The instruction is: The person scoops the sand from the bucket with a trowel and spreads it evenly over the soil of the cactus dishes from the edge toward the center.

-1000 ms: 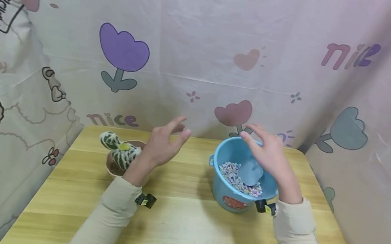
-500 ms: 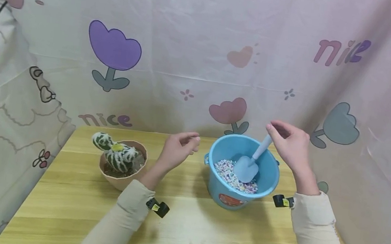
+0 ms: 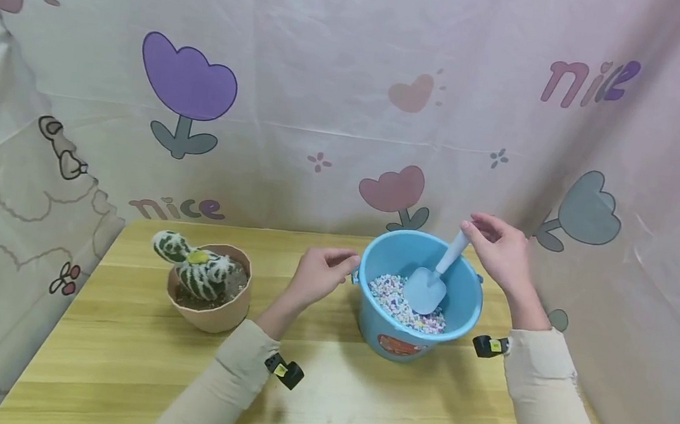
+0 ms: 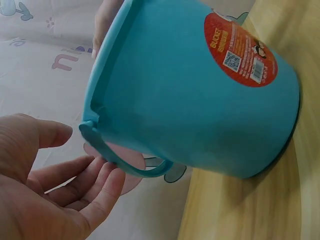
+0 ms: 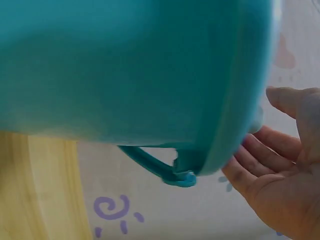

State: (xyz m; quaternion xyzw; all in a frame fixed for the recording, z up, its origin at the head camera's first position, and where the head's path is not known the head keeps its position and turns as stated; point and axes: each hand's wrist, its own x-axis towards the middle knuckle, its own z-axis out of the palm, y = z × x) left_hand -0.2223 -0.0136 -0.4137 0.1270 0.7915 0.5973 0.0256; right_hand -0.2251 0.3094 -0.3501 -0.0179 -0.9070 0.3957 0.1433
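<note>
A light-blue toy shovel (image 3: 425,290) leans inside a blue bucket (image 3: 414,348), its blade on pastel beads (image 3: 396,300) and its handle up over the right rim. My right hand (image 3: 503,253) is at the handle's top end. In the right wrist view, thumb and fingers stand apart around the handle tip (image 5: 257,120); whether they touch it is hard to tell. My left hand (image 3: 322,273) is beside the bucket's left rim. Its fingertips (image 4: 115,180) lie at the bucket's bail handle (image 4: 122,162), perhaps touching it, while the thumb stays apart.
Left on the wooden table (image 3: 125,355) stands a peach pot (image 3: 215,317) with a striped, fuzzy cactus-like plant (image 3: 204,277) leaning in it. Behind and at the sides hangs a printed cloth (image 3: 305,80), close to the table's back edge.
My left hand has moved right, from near the pot to the bucket's left side. My right hand has shifted from over the bucket to the shovel's handle end. The view has turned slightly right.
</note>
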